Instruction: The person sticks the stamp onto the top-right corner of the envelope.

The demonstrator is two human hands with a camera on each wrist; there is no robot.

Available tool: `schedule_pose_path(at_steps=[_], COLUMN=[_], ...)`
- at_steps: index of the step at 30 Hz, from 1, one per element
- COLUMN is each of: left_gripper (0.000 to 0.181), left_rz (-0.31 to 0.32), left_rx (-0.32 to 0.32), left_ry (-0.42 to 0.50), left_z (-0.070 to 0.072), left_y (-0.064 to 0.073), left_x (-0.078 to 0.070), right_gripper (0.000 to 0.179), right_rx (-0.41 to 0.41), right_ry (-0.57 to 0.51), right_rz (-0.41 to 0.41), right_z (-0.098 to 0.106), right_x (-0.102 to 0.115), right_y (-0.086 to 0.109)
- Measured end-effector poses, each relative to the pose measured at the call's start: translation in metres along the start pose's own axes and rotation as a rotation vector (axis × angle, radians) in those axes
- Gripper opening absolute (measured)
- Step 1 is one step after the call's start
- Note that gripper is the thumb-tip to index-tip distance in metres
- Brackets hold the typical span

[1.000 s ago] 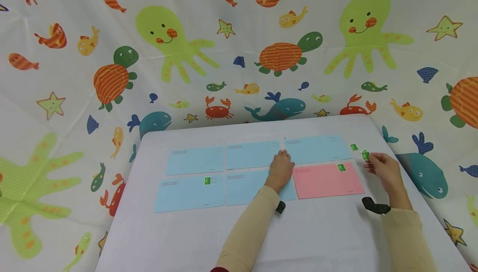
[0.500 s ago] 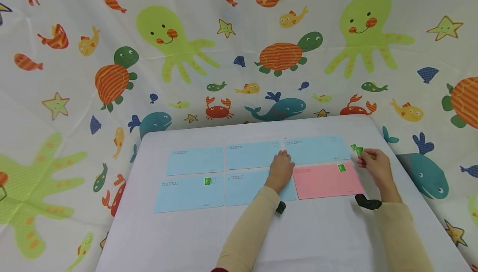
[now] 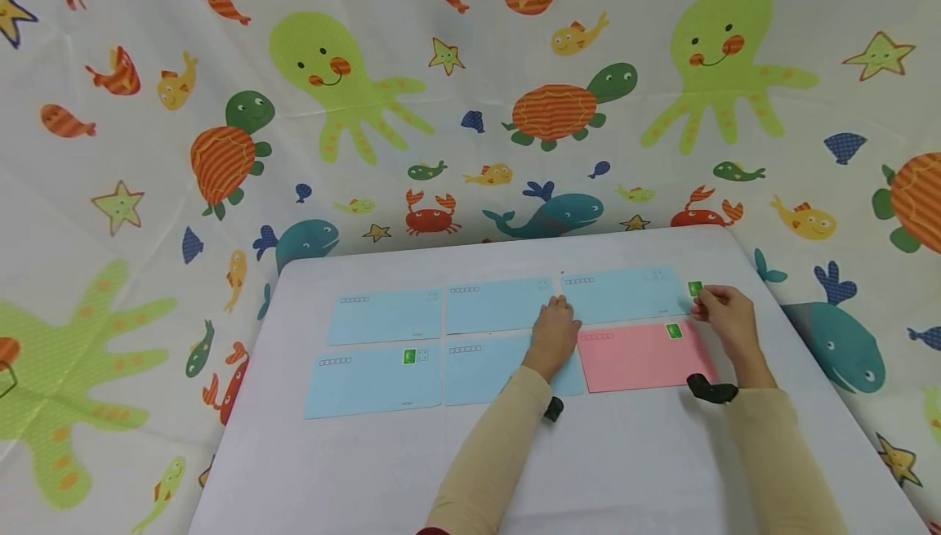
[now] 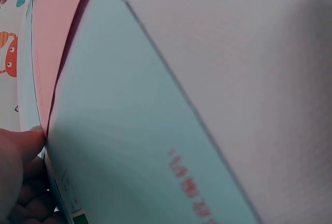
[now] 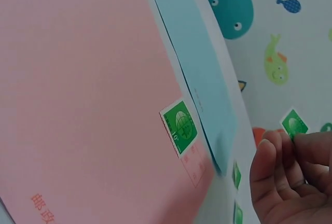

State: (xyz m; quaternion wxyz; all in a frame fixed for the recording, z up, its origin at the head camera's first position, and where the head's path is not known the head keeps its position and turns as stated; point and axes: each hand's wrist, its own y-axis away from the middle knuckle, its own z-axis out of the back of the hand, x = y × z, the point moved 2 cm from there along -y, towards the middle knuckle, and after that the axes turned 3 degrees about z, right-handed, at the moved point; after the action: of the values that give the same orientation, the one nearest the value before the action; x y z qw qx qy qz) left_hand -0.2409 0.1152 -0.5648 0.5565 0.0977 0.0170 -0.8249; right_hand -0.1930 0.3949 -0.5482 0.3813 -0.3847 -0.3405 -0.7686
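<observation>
My right hand (image 3: 728,318) pinches a small green stamp (image 5: 294,124) between thumb and fingers, beside the right end of the far-right blue envelope (image 3: 625,294). Just in front lies a pink envelope (image 3: 639,362), with another green stamp (image 5: 180,127) at its corner. The left hand (image 3: 553,337) rests over the front middle blue envelope (image 3: 478,372), covering its upper right part. In the left wrist view, its thumb touches down where this envelope meets the pink one. A green stamp (image 4: 81,218) shows there, near the blue envelope's corner.
More loose green stamps (image 5: 236,175) lie past the envelopes' right end. Two blue envelopes (image 3: 385,316) (image 3: 500,306) fill the back row leftward; a stamped blue envelope (image 3: 367,384) lies front left. The white table (image 3: 353,470) ends at a sea-animal cloth (image 3: 470,69).
My right hand has moved left and slightly away from me with the pinched stamp, to the end of the far-right blue envelope. The left hand has stayed in place.
</observation>
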Motion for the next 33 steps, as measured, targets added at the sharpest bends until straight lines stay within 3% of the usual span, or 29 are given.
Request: schedule_pose_path(at_steps=[22,33], left_gripper=[0.044,0.044], left_rz=[-0.012,-0.009], left_rx=[-0.014,-0.008], left_ry=[0.038,0.028], left_z=[0.001,-0.001], left_y=[0.0,-0.001], left_x=[0.001,0.001], right_gripper=[0.055,0.053], right_rx=[-0.019,-0.005], right_ry=[-0.025,-0.025], right_rz=[-0.051,-0.014], right_z=[-0.013,-0.019], right_x=[0.009,0.012], right_y=[-0.012,-0.014])
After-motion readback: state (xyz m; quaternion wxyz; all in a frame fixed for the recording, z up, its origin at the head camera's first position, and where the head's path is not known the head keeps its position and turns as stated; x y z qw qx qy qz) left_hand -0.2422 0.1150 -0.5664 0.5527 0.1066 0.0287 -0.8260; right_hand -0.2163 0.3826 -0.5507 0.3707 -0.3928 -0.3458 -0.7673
